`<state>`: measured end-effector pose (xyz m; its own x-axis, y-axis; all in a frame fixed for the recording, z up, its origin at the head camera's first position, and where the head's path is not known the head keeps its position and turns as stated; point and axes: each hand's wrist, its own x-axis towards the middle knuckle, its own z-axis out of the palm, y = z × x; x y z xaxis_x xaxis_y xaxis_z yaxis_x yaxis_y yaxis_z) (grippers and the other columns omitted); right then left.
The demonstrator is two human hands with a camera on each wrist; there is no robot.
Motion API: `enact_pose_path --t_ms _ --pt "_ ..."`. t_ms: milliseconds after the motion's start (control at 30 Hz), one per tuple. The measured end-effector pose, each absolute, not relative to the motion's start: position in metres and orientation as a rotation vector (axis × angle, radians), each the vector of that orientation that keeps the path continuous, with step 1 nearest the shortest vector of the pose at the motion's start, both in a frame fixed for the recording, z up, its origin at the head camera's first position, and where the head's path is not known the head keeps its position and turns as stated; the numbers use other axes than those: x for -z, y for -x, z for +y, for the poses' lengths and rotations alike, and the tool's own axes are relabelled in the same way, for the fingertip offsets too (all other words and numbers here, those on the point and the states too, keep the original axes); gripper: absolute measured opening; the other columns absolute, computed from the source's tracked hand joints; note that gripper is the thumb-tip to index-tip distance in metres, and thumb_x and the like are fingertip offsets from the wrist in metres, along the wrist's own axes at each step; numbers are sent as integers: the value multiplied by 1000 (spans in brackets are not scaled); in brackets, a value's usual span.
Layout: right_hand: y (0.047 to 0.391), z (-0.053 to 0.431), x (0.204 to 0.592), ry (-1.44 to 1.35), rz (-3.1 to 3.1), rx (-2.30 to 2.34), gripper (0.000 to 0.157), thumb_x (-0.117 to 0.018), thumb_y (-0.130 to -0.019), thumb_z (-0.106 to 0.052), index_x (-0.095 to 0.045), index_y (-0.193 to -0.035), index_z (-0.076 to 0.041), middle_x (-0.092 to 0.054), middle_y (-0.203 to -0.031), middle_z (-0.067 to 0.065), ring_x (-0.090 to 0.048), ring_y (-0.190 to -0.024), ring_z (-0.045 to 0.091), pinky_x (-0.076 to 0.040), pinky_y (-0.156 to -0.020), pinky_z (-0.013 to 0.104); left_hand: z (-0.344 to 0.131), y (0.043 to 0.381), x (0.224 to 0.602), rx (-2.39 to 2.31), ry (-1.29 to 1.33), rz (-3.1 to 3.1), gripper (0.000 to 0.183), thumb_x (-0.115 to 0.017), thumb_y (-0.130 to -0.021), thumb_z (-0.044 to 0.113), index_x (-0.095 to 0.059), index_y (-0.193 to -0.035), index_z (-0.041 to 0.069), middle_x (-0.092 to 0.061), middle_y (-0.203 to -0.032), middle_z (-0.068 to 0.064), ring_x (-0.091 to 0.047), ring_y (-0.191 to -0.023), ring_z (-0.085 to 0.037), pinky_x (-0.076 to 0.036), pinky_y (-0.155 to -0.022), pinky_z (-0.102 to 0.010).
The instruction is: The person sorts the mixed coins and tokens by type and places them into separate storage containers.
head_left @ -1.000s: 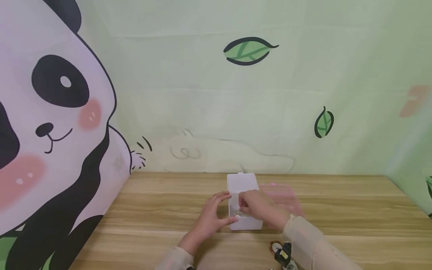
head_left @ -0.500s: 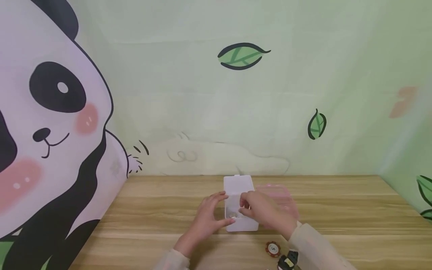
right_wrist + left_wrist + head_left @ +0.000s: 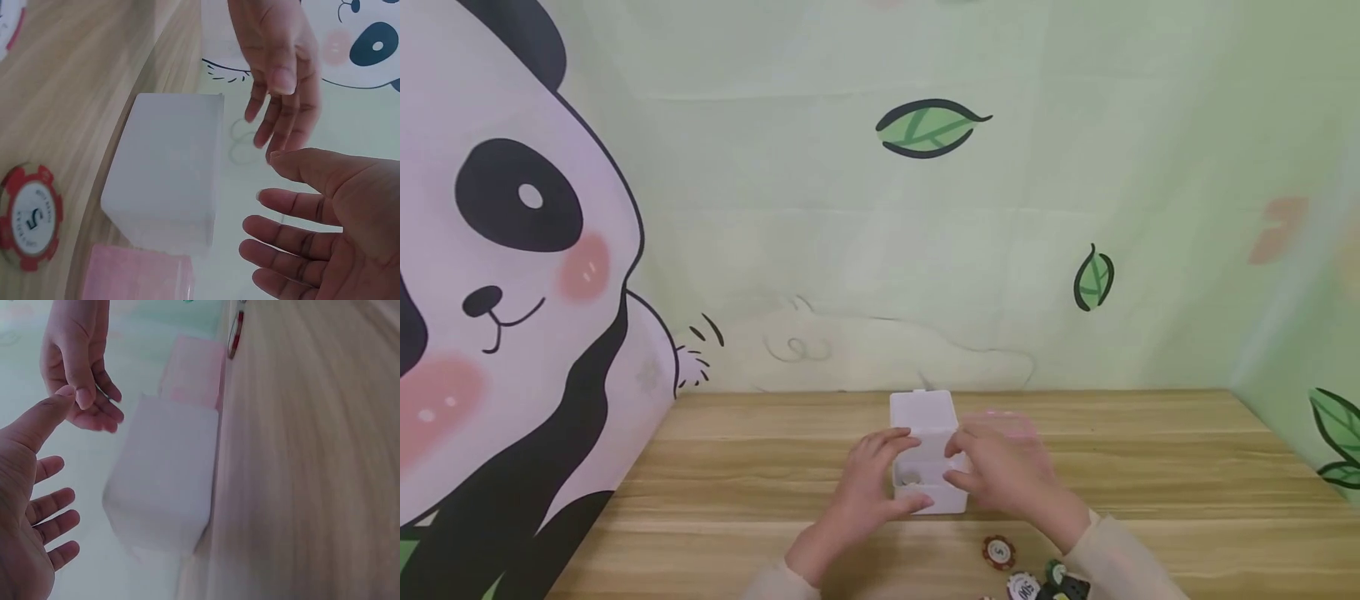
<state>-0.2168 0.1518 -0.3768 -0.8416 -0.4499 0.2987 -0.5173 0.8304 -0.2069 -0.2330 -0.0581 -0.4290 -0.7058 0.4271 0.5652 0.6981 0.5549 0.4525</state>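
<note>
A white box [image 3: 951, 500] stands on the table with its lid [image 3: 922, 410] swung back. Inside, toward the near left, lies a small shiny, roundish item [image 3: 910, 478], too small to make out. My left hand [image 3: 868, 479] hovers over the box's left side, thumb and fingers spread apart. On the opposite side, my right hand [image 3: 1003, 471] is over the right edge, its fingers loosely bent. Both wrist views show the left hand [image 3: 281, 62] and right hand [image 3: 78, 356] above the closed outer walls of the box, palms facing each other and holding nothing.
Behind my right hand, a translucent pink box [image 3: 1018, 427] sits right beside the white one. Nearer me lie a red poker chip [image 3: 999, 552] marked 5, a white chip [image 3: 1022, 586], a green chip [image 3: 1057, 572] and a black item with a yellow patch [image 3: 1067, 590].
My right hand has lifted out of the white box and moved right, its fingers loosening. The left hand stays at the left side. The head view has shifted slightly, showing more chips.
</note>
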Motion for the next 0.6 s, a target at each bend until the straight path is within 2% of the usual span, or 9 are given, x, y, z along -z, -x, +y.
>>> enact_pose_path --t_ms 233,467,600 --pt "212 161 379 -635 -2792 -430 25 -74 -81 -25 -66 -99 -11 -68 -102 6 -63 -100 22 -52 -87 40 -51 224 424 861 980 -2302 63 -85 -65 37 -62 -118 12 -61 -126 -6 -54 -119 -25 -43 -99 -47" --pt "210 176 383 -688 -2681 -437 28 -75 -80 -22 -66 -102 -8 -70 -99 7 -65 -99 27 -53 -88 43 -42 210 424 886 1069 -2300 63 -85 -66 35 -61 -120 14 -63 -121 -1 -58 -112 -20 -48 -94 -39" --pt "209 184 386 -656 -2702 -503 31 -74 -81 -20 -66 -106 -5 -68 -104 10 -63 -103 30 -52 -91 46 -37 204 424 845 1133 -2284 65 -85 -66 35 -59 -122 15 -62 -121 1 -59 -111 -18 -48 -93 -36"
